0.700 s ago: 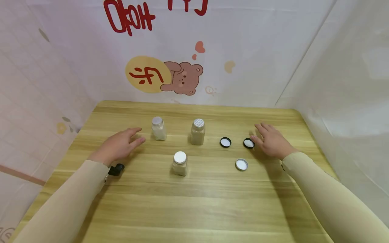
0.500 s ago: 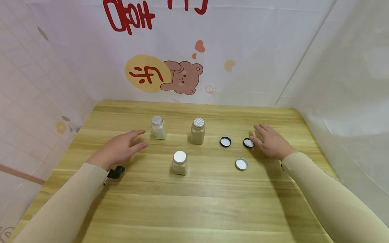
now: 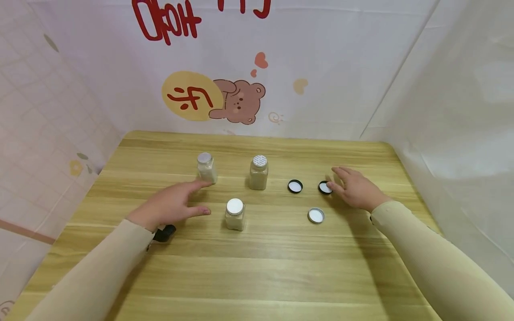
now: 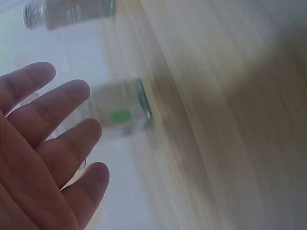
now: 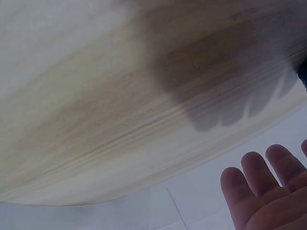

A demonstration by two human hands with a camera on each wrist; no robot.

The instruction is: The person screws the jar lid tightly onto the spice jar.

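Three square glass jars stand upright on the table, with pale contents and white or grey round tops. One jar (image 3: 207, 171) is at the back left, another jar (image 3: 258, 177) at the back middle, a third jar (image 3: 234, 219) in front. My left hand (image 3: 172, 205) reaches between the back-left and front jars, fingers extended and thumb apart, holding nothing. In the left wrist view, spread fingers (image 4: 72, 139) overlap a jar (image 4: 120, 108) with a green mark. At the right, my right hand (image 3: 355, 189) hovers with loose fingers, its thumb overlapping a black-rimmed lid (image 3: 325, 187); contact is unclear.
A second black-rimmed lid (image 3: 295, 186) and a silver-rimmed lid (image 3: 316, 216) lie with white insides up on the wooden table (image 3: 257, 276). A white printed backdrop (image 3: 321, 49) stands behind the table, with white sheets at both sides. A black device (image 3: 165, 233) sits at the left wrist.
My left hand has moved right, towards the back-left and front jars, and its thumb and fingers have spread wider. The right hand has barely moved. The head view has shifted slightly.
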